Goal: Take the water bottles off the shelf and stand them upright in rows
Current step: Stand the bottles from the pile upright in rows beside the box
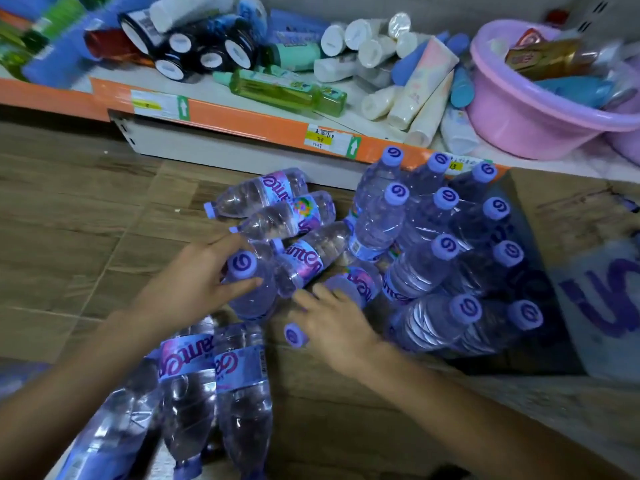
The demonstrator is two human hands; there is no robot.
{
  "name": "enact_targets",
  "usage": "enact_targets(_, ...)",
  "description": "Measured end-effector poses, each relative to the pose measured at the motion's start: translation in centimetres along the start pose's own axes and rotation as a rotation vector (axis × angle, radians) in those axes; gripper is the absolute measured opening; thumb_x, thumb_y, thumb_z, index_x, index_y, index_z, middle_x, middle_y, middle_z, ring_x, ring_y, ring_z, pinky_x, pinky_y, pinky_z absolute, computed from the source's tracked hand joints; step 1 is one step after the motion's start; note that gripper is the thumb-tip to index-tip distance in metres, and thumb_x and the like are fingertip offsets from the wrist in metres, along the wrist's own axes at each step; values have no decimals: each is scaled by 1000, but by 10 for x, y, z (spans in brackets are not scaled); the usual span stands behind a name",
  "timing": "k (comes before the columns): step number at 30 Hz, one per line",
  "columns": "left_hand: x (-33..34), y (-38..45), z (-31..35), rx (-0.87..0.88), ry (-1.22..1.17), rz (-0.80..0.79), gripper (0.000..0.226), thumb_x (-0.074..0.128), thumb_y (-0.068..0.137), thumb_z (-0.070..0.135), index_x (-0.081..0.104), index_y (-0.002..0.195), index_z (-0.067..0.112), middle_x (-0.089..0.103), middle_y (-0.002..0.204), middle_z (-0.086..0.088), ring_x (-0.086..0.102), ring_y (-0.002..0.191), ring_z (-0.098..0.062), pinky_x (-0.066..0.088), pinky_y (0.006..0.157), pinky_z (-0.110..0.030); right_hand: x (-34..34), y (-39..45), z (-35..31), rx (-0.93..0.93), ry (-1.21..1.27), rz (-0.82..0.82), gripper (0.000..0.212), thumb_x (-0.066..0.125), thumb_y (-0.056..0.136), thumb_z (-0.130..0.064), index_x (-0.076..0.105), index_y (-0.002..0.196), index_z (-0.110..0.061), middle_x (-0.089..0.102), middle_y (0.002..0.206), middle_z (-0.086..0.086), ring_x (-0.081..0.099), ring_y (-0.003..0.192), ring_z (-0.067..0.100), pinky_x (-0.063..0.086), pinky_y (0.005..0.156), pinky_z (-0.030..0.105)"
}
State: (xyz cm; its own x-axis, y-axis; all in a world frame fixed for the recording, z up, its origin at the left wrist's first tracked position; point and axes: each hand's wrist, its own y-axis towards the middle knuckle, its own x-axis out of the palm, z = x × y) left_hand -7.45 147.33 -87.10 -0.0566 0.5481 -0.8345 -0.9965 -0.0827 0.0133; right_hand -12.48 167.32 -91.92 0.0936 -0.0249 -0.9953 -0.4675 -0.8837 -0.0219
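Twelve upright bottles (446, 247); left hand (194, 285) grips another bottle (249, 285).

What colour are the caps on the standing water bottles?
Purple caps with a darker swirl mark, clearest in the head view.

- Pretty even indoor light, a bit dim, with a cool purple-ish cast.
- Shadows are soft.
- Small glints on the water bottles (377, 216).
- Top-left shelf (221, 116) stuff is motion-smeared.
- Wide-angle lens bends the edges.
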Motion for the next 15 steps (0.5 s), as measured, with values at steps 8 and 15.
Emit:
enact_targets(8,2,13,42,250,74,-99,50,43,67,58,57,86,14,54,80,9,47,69,-4,40,62,-23,-104,2,77,415,544,367,31,77,72,-28,64,88,-4,49,84,1,45,72,5,34,67,11)
enact_targets(15,-3,18,61,263,11,-87,44,47,64,54,58,82,16,46,65,19,44,69,25,34,61,0,-123,11,98,319,398,313,40,77,72,-30,63,88,4,45,85,7,43,79,17,25,60,20)
